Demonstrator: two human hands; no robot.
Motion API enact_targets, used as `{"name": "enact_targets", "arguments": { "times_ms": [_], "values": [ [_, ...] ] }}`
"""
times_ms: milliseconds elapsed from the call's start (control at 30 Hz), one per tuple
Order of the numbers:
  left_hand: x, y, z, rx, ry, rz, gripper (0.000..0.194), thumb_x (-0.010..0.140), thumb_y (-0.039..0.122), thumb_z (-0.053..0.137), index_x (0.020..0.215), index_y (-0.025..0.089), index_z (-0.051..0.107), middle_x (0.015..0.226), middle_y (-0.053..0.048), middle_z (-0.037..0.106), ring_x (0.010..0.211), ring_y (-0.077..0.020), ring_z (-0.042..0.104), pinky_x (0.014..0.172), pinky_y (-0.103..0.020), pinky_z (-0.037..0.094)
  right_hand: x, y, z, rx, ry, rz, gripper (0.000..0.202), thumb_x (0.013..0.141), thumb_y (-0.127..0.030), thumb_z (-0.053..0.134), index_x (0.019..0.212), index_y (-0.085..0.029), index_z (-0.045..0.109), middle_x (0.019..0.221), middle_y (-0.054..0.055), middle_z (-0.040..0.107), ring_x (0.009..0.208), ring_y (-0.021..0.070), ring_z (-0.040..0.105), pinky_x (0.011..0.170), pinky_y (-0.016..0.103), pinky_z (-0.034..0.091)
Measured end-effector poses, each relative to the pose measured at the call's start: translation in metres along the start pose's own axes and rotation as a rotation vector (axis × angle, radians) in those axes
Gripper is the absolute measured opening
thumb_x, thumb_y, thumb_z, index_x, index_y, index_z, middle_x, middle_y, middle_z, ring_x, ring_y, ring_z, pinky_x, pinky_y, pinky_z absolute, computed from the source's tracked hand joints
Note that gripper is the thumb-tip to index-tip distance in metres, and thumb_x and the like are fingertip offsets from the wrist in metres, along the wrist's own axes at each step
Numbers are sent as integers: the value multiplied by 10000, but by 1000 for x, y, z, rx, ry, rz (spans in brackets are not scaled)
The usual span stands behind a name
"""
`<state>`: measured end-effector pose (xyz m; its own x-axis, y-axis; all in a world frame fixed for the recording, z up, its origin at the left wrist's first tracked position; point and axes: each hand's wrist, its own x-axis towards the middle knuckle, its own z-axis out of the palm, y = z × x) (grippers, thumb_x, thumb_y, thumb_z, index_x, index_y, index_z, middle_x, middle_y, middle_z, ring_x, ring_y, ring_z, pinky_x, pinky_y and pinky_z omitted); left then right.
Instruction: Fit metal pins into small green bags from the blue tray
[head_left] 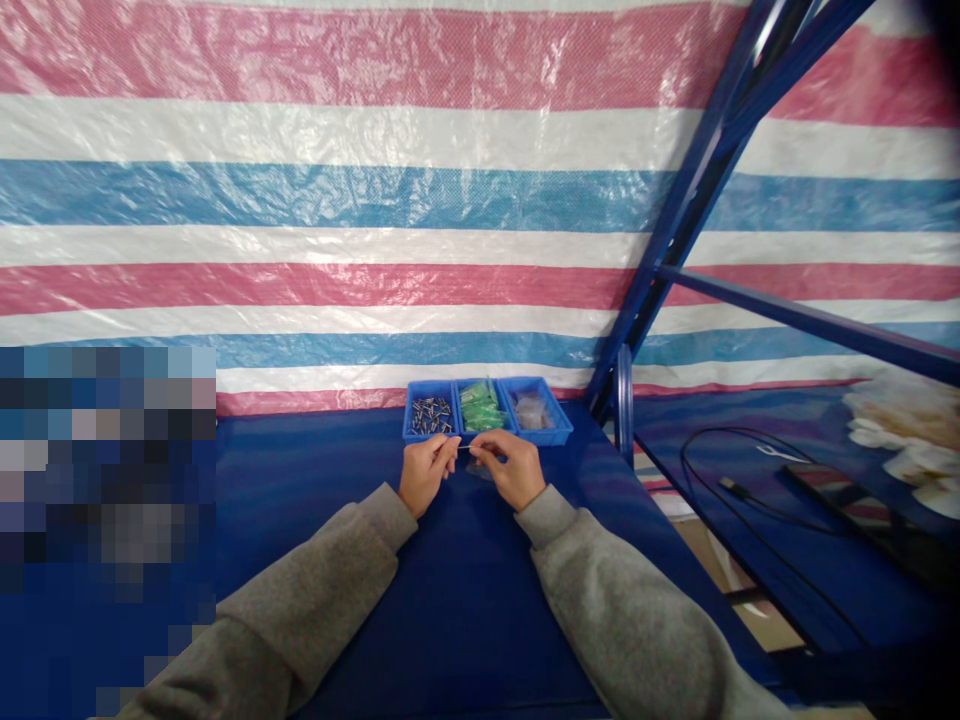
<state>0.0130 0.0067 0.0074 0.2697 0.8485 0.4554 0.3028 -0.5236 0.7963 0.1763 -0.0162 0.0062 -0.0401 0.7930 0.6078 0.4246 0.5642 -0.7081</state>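
Observation:
My left hand (429, 472) and my right hand (510, 467) are close together over the blue table, just in front of three joined blue bins. Fingers of both hands are pinched, and a thin, light-coloured piece spans the small gap between them; what it is cannot be made out. The left bin (409, 411) holds many small dark and silvery metal parts. Green packets (482, 404) fill the middle bin. Inside the right bin (556, 412) lie clear plastic bags (531, 411). Something transparent (480, 470) shows beneath my right fingers.
A striped plastic sheet (322, 200) hangs behind the table (465, 620). Blue metal framing (675, 230) rises at the right. On another surface there lie a black cable (772, 515), a dark flat device (847, 505) and whitish plastic (900, 430). The left edge is pixelated.

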Motion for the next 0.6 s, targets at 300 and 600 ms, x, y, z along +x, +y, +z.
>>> {"name": "enact_targets", "arguments": {
  "times_ms": [300,600],
  "values": [
    [-1,1,0,-4,-2,7,388,894,380,433,610,143,547,497,26,532,419,-55,473,450,-161,387,1,0,-1,-54,-2,-14,189,870,-304,500,762,-189,605,725,32,613,577,138,571,622,254,463],
    [-3,3,0,53,93,181,212,822,348,563,892,159,627,762,-33,646,612,-106,568,610,-218,475,2,1,-2,-215,-20,-19,369,930,-331,379,635,-186,547,570,15,558,557,132,537,573,227,397]
  ]
}}
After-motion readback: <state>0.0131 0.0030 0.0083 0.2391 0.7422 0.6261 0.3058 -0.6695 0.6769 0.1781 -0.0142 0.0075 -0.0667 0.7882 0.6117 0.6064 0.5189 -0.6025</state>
